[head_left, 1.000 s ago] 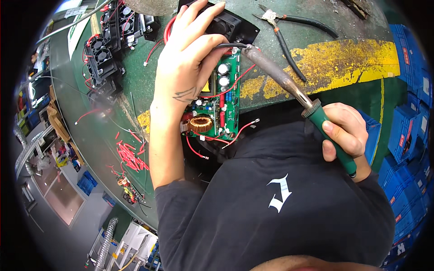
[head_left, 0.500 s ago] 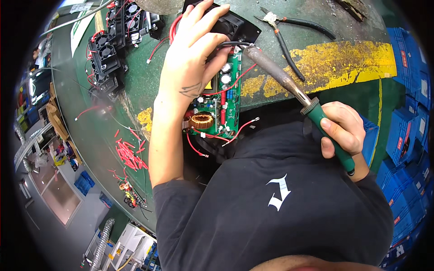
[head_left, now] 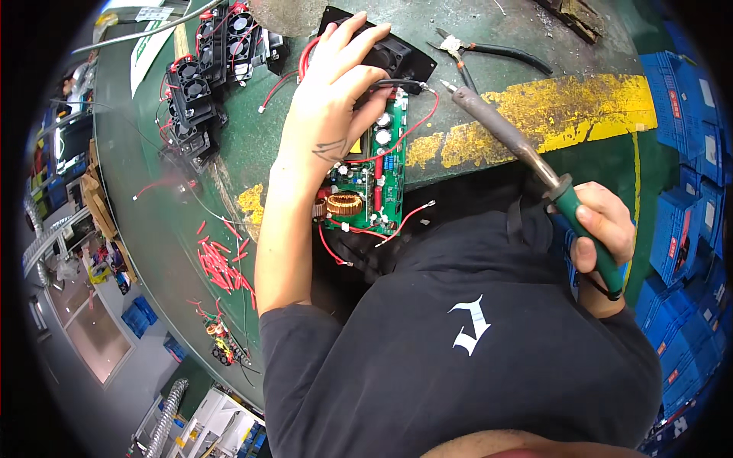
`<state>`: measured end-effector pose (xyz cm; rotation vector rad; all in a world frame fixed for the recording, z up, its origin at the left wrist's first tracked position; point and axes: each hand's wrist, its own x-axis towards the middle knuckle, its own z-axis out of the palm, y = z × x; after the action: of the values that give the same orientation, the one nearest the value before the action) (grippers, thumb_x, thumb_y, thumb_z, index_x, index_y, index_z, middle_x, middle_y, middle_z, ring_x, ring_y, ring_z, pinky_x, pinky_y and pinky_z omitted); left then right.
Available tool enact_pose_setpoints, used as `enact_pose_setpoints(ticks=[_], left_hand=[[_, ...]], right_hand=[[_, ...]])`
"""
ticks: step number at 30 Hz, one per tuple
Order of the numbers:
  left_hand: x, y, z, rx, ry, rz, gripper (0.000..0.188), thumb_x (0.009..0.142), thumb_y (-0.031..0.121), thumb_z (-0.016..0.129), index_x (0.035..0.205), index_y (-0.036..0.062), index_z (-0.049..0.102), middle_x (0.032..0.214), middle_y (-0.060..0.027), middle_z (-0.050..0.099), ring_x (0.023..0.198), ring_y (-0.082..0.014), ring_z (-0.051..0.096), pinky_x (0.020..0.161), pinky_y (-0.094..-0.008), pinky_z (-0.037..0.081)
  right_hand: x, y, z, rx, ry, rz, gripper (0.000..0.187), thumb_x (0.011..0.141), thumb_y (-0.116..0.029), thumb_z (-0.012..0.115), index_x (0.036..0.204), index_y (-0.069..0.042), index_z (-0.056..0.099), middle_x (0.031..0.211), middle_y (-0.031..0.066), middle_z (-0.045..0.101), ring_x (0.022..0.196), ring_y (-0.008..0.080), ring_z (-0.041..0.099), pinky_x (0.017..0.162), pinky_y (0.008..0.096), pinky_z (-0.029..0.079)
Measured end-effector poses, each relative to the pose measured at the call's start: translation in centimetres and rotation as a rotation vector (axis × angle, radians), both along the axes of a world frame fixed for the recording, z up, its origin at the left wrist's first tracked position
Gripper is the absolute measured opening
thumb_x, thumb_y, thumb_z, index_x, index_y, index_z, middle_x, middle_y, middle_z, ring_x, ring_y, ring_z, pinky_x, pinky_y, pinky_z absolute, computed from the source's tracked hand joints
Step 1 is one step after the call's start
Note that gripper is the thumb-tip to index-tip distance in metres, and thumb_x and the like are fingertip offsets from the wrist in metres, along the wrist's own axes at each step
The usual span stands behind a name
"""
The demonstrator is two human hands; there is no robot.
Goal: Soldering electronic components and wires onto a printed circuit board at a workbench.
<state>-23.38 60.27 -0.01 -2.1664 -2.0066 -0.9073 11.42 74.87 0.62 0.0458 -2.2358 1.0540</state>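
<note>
My right hand (head_left: pixel 607 225) is closed round the green handle of a soldering iron (head_left: pixel 508 137). The iron's pale tip points up and left, just right of the wire ends and apart from them. My left hand (head_left: pixel 328 99) pinches a short black wire (head_left: pixel 401 82) between thumb and fingers, and a red wire (head_left: pixel 437 107) meets its metal end. Below that hand lies a green circuit board (head_left: pixel 391 179) with a copper coil (head_left: pixel 345 204) and capacitors, partly covered by my wrist. A black panel with a fan (head_left: pixel 393 57) sits at the board's far end, partly behind my fingers.
Cutting pliers (head_left: pixel 496 55) with black handles lie open beyond the iron. Several black fans (head_left: pixel 191 91) are heaped at the far left, above a pile of red sleeves (head_left: pixel 217 263). Blue crates (head_left: pixel 676 221) are stacked on the right, past the yellow-marked table edge (head_left: pixel 611 107).
The soldering iron has come away from the end of the black wire, moving right with my right hand. My left hand keeps its pinch, and the red wire's end now shows at the joint.
</note>
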Motion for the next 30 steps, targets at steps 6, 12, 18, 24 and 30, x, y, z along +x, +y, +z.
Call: enact_pose_setpoints(ticks=[6, 12, 18, 24, 30], left_hand=[[0.0, 0.2, -0.3, -0.007, -0.012, -0.019, 0.021, 0.076, 0.003, 0.076, 0.093, 0.0002, 0.066, 0.141, -0.0162, 0.061, 0.14, -0.0402, 0.048, 0.118, -0.0537, 0.036], [0.0, 0.1, -0.1, -0.01, -0.022, -0.024, 0.019, 0.076, 0.005, 0.076, 0.092, 0.0005, 0.065, 0.143, -0.0155, 0.058, 0.142, -0.0402, 0.045, 0.12, -0.0561, 0.032], [0.2, 0.1, -0.1, -0.019, -0.021, -0.016, 0.019, 0.077, 0.005, 0.076, 0.092, 0.0004, 0.066, 0.143, -0.0154, 0.058, 0.142, -0.0399, 0.045, 0.121, -0.0557, 0.032], [0.0, 0.0, -0.3, -0.017, -0.018, -0.019, 0.019, 0.077, 0.006, 0.076, 0.093, 0.001, 0.066, 0.143, -0.0153, 0.058, 0.142, -0.0402, 0.045, 0.12, -0.0555, 0.032], [0.0, 0.0, -0.4, -0.013, -0.017, -0.02, 0.019, 0.077, 0.007, 0.076, 0.093, 0.0014, 0.066, 0.143, -0.015, 0.058, 0.141, -0.0399, 0.046, 0.12, -0.0558, 0.032]], right_hand=[[1.7, 2.3, -1.1, -0.451, 0.12, -0.178, 0.037, 0.104, -0.035, 0.054, 0.129, -0.009, 0.056, 0.109, 0.0288, 0.064, 0.078, 0.0332, 0.066, 0.066, 0.0423, 0.058], [1.3, 12.0, -3.6, -0.893, 0.364, -0.219, 0.044, 0.1, -0.038, 0.049, 0.123, -0.004, 0.065, 0.096, 0.0242, 0.07, 0.076, 0.0331, 0.065, 0.06, 0.0402, 0.052], [-3.3, 15.2, -7.1, -1.109, 0.443, -0.169, 0.043, 0.099, -0.036, 0.051, 0.117, -0.001, 0.069, 0.09, 0.0196, 0.069, 0.074, 0.0296, 0.06, 0.06, 0.0381, 0.044], [-4.2, 14.7, -8.8, -1.192, 0.45, -0.101, 0.041, 0.099, -0.032, 0.049, 0.117, -0.001, 0.069, 0.09, 0.0198, 0.069, 0.075, 0.0285, 0.06, 0.06, 0.0372, 0.045], [-4.1, 15.1, -9.1, -1.231, 0.465, -0.061, 0.041, 0.1, -0.031, 0.049, 0.118, 0.0, 0.068, 0.091, 0.0199, 0.068, 0.074, 0.0267, 0.059, 0.059, 0.0341, 0.045]])
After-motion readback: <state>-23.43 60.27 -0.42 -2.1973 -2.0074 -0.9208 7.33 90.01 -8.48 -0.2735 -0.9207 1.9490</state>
